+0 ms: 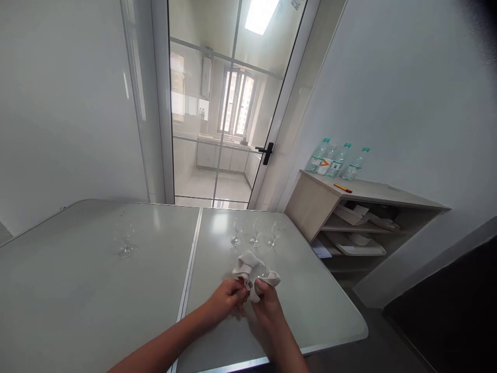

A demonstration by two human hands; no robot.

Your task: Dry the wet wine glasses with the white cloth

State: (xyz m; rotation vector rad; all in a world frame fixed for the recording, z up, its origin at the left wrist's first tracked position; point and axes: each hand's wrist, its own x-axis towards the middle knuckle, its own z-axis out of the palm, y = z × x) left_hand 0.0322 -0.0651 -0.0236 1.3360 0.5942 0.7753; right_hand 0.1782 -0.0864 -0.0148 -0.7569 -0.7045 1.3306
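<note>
While no label is readable, at least three teal-capped water bottles [337,159] stand on a shelf unit [310,204] at right. Low in the centre, the left hand [225,299] and right hand [268,306] both clasp a white cloth [244,263] wrapped round one glass [261,270]. Three stemmed glasses [255,234] line up just above it, and a fourth glass [126,241] stands alone at left on the glossy grey table [97,300]. A glass door [229,103] stands behind.

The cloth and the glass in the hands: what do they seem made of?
The cloth looks like soft white fabric, matte: it folds and wrinkles. The glass looks like clear, shiny glass: the cloth shows through it; clear plastic cannot be ruled out.
</note>
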